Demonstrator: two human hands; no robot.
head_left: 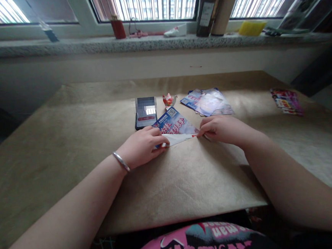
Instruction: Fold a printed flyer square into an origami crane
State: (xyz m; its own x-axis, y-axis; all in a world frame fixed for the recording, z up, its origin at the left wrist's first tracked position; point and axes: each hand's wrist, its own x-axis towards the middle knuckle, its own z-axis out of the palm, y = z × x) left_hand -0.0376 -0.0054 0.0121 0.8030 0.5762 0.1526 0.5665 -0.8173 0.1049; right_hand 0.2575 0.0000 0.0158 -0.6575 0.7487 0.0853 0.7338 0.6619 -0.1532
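Observation:
A sheet of printed paper (177,124), blue with red lettering and a QR code, lies on the table partly folded, a white flap along its near edge. My left hand (145,144), with a silver bracelet at the wrist, grips the left end of that flap between thumb and fingers. At the right corner, my right hand (216,131) pinches the paper's tip. Just beyond the sheet sits a small red and white folded paper figure (169,101). A phone (146,118) with a lit, partly blurred screen lies behind my left hand.
More printed sheets (210,102) are stacked behind my right hand. Another bundle of colourful papers (286,102) lies far right on the brown-covered table (69,136). On the stone windowsill (85,46) stand a red container (117,27), a dark jar (206,14) and a yellow item (252,28).

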